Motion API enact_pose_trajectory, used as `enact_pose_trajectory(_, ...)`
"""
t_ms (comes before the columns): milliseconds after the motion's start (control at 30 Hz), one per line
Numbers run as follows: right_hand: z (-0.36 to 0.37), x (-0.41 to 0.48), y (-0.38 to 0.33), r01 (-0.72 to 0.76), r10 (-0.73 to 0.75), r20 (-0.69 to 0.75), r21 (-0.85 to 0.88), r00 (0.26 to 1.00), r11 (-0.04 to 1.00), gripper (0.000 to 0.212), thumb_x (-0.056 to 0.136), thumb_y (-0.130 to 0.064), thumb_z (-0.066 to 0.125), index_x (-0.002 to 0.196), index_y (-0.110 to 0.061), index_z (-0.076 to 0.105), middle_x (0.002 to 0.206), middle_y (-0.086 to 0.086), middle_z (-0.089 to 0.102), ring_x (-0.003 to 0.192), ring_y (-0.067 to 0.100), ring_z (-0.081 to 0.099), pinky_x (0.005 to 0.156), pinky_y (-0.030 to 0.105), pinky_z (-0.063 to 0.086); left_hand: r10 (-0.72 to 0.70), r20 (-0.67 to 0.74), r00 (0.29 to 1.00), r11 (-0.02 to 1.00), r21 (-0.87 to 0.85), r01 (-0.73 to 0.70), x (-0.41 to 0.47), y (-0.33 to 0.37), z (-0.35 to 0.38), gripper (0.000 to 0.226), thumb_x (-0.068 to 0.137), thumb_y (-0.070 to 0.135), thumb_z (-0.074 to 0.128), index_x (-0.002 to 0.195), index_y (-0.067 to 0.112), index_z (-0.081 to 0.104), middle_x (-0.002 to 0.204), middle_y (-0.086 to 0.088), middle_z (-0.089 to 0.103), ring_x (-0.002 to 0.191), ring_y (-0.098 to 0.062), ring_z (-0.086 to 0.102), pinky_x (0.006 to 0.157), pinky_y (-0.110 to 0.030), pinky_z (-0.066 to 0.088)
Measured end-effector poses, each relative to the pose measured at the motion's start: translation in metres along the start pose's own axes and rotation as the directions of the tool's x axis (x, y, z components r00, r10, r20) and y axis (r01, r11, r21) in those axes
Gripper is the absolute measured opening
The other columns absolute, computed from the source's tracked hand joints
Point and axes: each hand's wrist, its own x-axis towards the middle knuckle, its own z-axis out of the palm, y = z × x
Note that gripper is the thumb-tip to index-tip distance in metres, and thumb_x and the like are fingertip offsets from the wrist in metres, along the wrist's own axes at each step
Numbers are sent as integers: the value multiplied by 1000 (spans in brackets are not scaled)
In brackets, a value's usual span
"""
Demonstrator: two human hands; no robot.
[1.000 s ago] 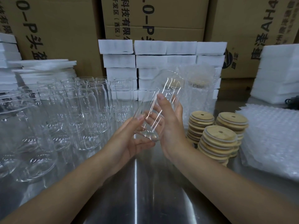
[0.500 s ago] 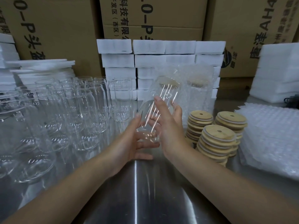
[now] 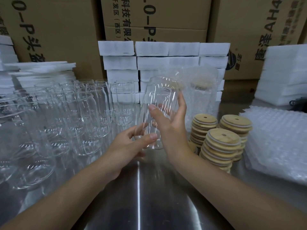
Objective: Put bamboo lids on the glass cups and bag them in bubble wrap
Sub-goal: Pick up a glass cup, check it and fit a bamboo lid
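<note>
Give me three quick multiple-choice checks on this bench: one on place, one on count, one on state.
1. Where are the round bamboo lids relative to the clear glass cup in hand?
A. To its left
B. To its right
C. Directly under it

2. How many stacks do the lids form?
A. One
B. Three
C. Six

3. What state is the held cup in?
A. Lidless, gripped by the left hand and the right hand
B. Lidded and set down
C. Wrapped and bagged

Answers:
1 B, the stacks stand to the right of the cup.
2 B, three separate stacks show.
3 A, its mouth is bare and both hands grip it.
</note>
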Motion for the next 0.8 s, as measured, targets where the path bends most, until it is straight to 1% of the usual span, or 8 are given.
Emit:
enact_pose_trajectory(67,1,1,-2,-44,44,1,40,999,998,88,72,-38,74,140,-48,20,130,5,57,110,13,64,87,28,55,-10,11,1000,999,-31,10,2,0,-2,63,56,48,77,114,28,63,90,11,72,68,-3,68,55,-18,51)
enact_pose_trajectory(133,1,3,-4,-76,75,13,111,997,991,83,73,-34,74,137,-47,23,124,5,59,93,11,70,73,23,57,-24,26,999,997,-75,26,4,-1,-4,50,62,51,72,106,29,65,86,9,74,73,-12,73,53,-16,51)
enact_pose_trajectory(267,1,4,-3,-140,135,40,178,990,974,75,80,-30,74,134,-50,26,104,-12,67,81,6,72,62,20,55,-80,74,994,991,-105,88,5,1,-7,82,50,78,69,112,23,64,101,0,75,83,-19,74,52,-18,51)
enact_pose_trajectory(433,5,0,-6,-119,121,-18,97,992,988,83,83,-35,73,142,-52,17,132,-3,51,98,12,67,75,28,58,-127,122,984,979,-145,144,7,3,-4,109,40,87,62,130,25,53,99,-4,74,83,-18,74,53,-26,55)
enact_pose_trajectory(533,6,-5,-3,-8,6,-49,-32,999,999,88,82,-31,74,146,-45,15,123,-13,49,96,-5,63,68,14,53,-64,124,990,994,-84,75,4,-2,2,117,35,86,72,134,29,47,102,1,74,87,-16,73,59,-32,58)
enact_pose_trajectory(633,6,-9,-4,39,-45,-57,-99,997,994,89,82,-29,74,147,-43,15,136,-7,46,107,-3,59,89,30,55,50,123,991,996,62,-58,2,-5,2,134,35,84,75,147,22,34,138,-9,54,112,-21,64,84,-42,55)
enact_pose_trajectory(733,6,-10,-6,51,-60,-70,-126,996,991,88,83,-31,73,147,-42,15,142,-7,43,119,8,55,96,31,51,121,77,990,988,91,-128,3,-3,0,130,37,83,75,142,13,42,134,-19,50,99,-23,62,78,-37,54)
enact_pose_trajectory(800,5,-9,-6,24,-30,-63,-104,998,994,86,82,-32,74,146,-41,17,139,-8,45,118,8,55,86,21,53,136,38,990,986,87,-139,3,-3,0,125,36,79,80,139,14,47,128,-21,53,95,-27,62,79,-39,55)
